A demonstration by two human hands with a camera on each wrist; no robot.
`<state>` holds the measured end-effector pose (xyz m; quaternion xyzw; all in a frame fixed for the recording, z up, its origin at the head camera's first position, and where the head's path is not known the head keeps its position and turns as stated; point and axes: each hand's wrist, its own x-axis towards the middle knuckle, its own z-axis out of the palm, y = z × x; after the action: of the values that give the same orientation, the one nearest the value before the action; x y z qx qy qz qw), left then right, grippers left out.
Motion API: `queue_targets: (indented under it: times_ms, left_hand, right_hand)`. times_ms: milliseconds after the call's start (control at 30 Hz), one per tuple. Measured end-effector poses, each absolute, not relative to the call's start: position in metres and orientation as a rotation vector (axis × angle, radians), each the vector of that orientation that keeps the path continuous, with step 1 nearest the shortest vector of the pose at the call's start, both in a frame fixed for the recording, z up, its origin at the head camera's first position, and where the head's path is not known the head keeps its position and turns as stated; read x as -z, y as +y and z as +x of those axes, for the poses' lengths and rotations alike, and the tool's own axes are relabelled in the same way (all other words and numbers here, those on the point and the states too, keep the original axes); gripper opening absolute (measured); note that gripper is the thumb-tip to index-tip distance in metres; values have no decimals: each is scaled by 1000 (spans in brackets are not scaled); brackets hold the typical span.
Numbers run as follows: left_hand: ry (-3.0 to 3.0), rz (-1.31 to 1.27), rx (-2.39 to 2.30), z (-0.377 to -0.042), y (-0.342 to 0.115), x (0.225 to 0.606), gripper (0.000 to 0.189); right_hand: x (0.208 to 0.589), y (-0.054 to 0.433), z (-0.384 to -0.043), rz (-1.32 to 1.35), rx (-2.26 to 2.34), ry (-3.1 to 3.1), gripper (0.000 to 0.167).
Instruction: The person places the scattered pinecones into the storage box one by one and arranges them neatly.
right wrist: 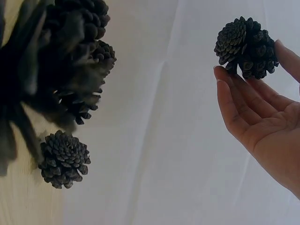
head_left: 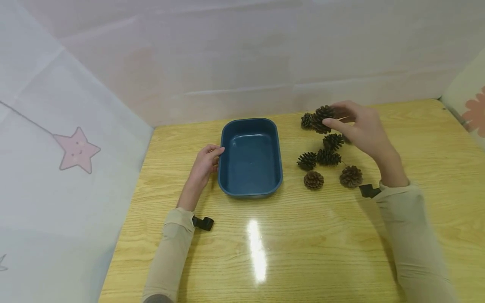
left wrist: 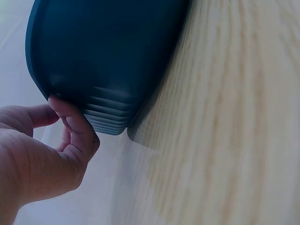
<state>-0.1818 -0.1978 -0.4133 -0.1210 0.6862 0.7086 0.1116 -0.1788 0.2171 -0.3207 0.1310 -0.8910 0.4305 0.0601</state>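
Note:
My right hand (head_left: 361, 124) holds a dark brown pine cone (head_left: 323, 119) between thumb and fingers, toward the table's far edge. In the right wrist view, this pine cone (right wrist: 258, 51) is raised off the wood. A smaller pine cone (head_left: 307, 120) shows right beside it; whether the two touch, I cannot tell. My left hand (head_left: 206, 162) grips the left wall of a deep blue rectangular basin (head_left: 281, 168), thumb at the rim and fingers along the outside. No contents show inside the basin. Under the right hand lie several other pine cones (head_left: 329, 157).
The wooden table (head_left: 227, 252) runs to a pale cloth wall (head_left: 227, 63) behind and on the left. Nearest to me among the cones are a round brown one (head_left: 313, 180) and another (head_left: 351, 176) to its right. A black wrist mount (head_left: 204, 223) juts from the left sleeve.

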Motion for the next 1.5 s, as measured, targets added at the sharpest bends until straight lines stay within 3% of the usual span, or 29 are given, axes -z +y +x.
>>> queue_targets:
  times_ms: [1500]
  left_hand:
    - [2001,-345,-2092,-186,-192,417,14]
  right_hand:
    - [324,172,-188,581,-1321,-2684,49]
